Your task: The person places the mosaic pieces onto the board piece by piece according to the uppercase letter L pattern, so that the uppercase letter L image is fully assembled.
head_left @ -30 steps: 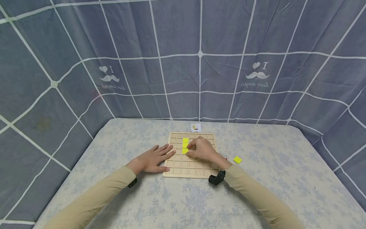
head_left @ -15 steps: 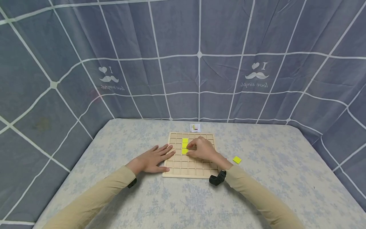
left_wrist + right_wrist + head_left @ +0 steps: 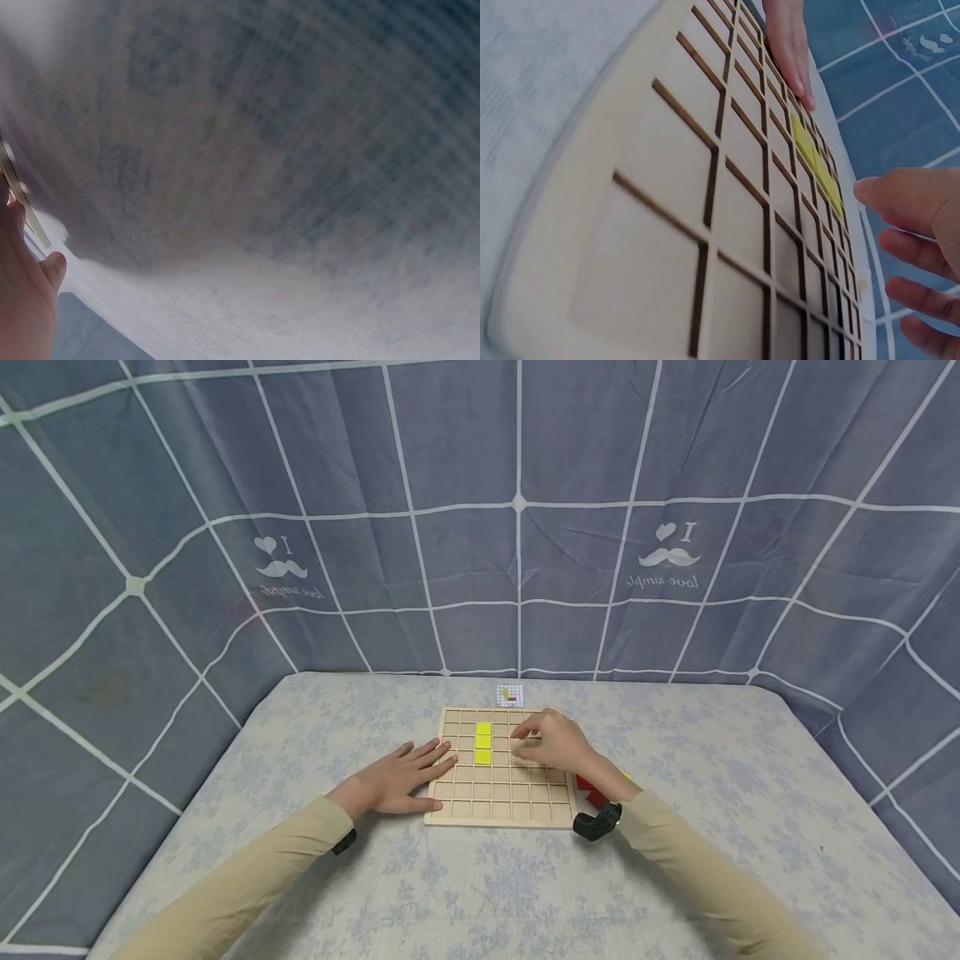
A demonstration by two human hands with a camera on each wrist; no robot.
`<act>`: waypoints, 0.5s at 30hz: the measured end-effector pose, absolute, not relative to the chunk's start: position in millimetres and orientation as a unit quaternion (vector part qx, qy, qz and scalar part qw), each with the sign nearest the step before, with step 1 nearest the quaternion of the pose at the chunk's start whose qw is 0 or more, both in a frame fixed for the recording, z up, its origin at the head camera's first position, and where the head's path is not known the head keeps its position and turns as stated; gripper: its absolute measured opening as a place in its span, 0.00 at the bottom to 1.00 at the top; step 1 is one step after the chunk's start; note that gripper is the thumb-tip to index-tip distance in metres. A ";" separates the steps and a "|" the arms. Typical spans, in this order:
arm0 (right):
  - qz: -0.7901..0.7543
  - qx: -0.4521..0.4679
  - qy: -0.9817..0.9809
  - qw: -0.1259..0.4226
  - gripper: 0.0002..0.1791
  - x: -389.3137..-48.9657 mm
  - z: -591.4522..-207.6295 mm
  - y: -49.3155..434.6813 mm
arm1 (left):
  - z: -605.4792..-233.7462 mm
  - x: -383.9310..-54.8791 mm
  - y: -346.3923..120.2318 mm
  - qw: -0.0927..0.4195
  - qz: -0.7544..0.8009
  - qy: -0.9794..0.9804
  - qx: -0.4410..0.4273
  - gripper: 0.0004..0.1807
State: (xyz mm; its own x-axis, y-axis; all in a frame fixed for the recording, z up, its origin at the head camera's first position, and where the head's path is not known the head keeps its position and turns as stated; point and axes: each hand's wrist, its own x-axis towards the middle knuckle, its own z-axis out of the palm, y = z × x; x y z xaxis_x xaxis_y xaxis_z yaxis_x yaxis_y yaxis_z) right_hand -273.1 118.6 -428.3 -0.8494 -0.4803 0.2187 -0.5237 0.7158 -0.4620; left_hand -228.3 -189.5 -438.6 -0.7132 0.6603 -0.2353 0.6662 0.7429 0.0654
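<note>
A square wooden grid board (image 3: 502,793) lies on the table, with three yellow tiles (image 3: 483,742) seated in one column of its cells. My left hand (image 3: 401,781) rests with spread fingers across the board's left edge; the left wrist view catches just part of that hand (image 3: 26,292) beside the rim. Over the right half of the board hovers my right hand (image 3: 558,743), fingers loosely bent. The right wrist view shows a gap between its thumb and fingers, with nothing held. Red tiles (image 3: 597,798) lie right of the board, partly hidden by the right wrist.
A small printed card (image 3: 510,696) with a coloured grid pattern lies behind the board. The corner of another yellow tile (image 3: 626,774) peeks out past the right forearm. Grey-blue curtains (image 3: 480,552) enclose the table (image 3: 360,893) at the back and sides.
My right hand has left the lowest yellow tile and moved right, uncovering that tile and the red tiles. The left hand stays in place on the board.
</note>
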 end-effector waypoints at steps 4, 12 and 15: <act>0.252 0.263 -0.930 0.041 0.13 -273.9 -425.5 134.8 | -438.9 -227.6 -189.4 0.123 -0.010 0.925 0.358 0.43; 0.239 0.241 -0.939 0.050 0.13 -268.8 -417.8 169.2 | -439.1 -227.0 -188.5 0.118 -0.010 0.925 0.360 0.42; 0.224 0.232 -0.945 0.054 0.12 -267.1 -419.4 181.9 | -438.8 -226.7 -188.4 0.118 -0.010 0.925 0.360 0.42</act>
State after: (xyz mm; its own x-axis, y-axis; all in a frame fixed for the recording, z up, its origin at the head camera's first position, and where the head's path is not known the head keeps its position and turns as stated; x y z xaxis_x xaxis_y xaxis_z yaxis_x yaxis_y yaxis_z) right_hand -267.1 181.9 -419.4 -0.8862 -0.4150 0.2058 -0.4632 0.7916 -0.3984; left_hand -226.7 -188.4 -438.8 -0.7125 0.6642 -0.2263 0.6690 0.7403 0.0664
